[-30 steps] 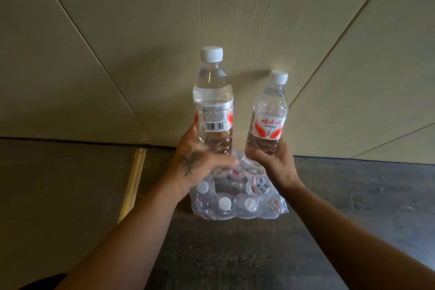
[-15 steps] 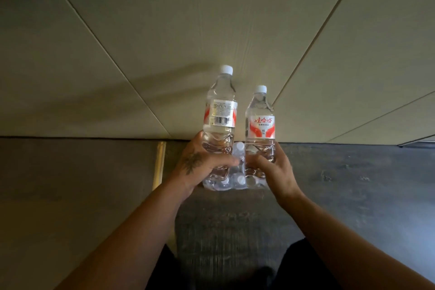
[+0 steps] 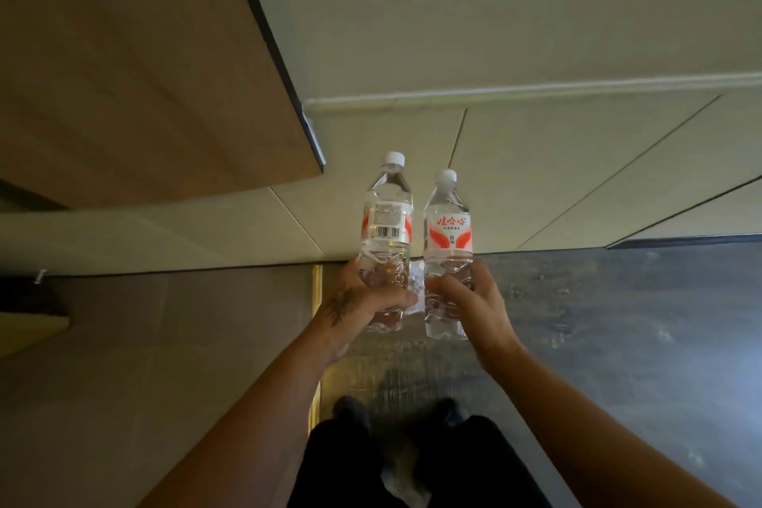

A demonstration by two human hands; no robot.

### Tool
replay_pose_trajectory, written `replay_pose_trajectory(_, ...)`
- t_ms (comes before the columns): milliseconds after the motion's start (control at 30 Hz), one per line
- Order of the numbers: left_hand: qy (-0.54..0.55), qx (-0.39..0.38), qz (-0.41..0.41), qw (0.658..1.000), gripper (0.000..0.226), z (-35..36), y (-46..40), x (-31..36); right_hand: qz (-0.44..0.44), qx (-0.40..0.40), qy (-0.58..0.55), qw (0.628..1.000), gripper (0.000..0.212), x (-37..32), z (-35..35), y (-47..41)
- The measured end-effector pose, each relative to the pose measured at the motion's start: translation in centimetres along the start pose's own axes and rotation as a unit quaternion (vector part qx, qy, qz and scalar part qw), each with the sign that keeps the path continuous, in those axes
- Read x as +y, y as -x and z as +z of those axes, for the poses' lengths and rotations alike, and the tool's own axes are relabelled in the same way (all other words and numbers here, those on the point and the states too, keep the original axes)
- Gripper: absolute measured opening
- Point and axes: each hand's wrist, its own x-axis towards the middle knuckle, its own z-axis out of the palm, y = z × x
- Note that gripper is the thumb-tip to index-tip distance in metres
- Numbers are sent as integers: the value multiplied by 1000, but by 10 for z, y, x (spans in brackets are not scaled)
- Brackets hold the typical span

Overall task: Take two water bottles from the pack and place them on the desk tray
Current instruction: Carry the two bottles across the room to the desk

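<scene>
Two clear water bottles with white caps and red-and-white labels are held upright side by side in front of me. My left hand grips the lower half of the left bottle, whose barcode faces me. My right hand grips the lower half of the right bottle. Between the two bottles, a sliver of the plastic-wrapped pack shows on the floor by the wall. No tray is in view.
A tan wooden desk or shelf corner juts in at the upper left, above hand height. A beige panelled wall is ahead. The dark floor has a brass strip. My legs and shoes are below.
I have stood up and stepped back with both bottles. The pack has shrunk to a sliver behind them, and the wooden corner and my legs have come into view.
</scene>
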Motion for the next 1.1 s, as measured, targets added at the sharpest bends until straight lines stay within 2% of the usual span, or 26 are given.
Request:
replay_pose_trajectory(100,12,-1,6,1000,41,4,36,25,-7,-1,-8,1000,74,-32,-10,35)
replay_pose_trajectory(267,6,13,39,999,70,11,83,54,-23,23,-15,999,73,-64,-23,84)
replay_pose_trajectory(400,14,8,69,997,70,13,103,63,-41,70,-45,996,73,-68,-28,117)
replay_pose_trajectory(600,-4,-100,84,991,64,27,120,77,-57,194,-121,972,78,-52,-45,181)
replay_pose_trajectory(733,-27,-208,82,974,64,63,123,79,-54,284,-159,944,59,-25,-68,229)
replay_pose_trajectory(833,-44,-284,61,956,65,108,129,73,-50,350,-183,918,61,-1,-91,271)
replay_pose_trajectory(967,-109,-365,61,923,71,183,152,61,-50,430,-216,875,79,29,-125,333)
replay_pose_trajectory(1100,-166,-424,62,888,79,267,183,47,-47,512,-249,821,76,58,-167,394)
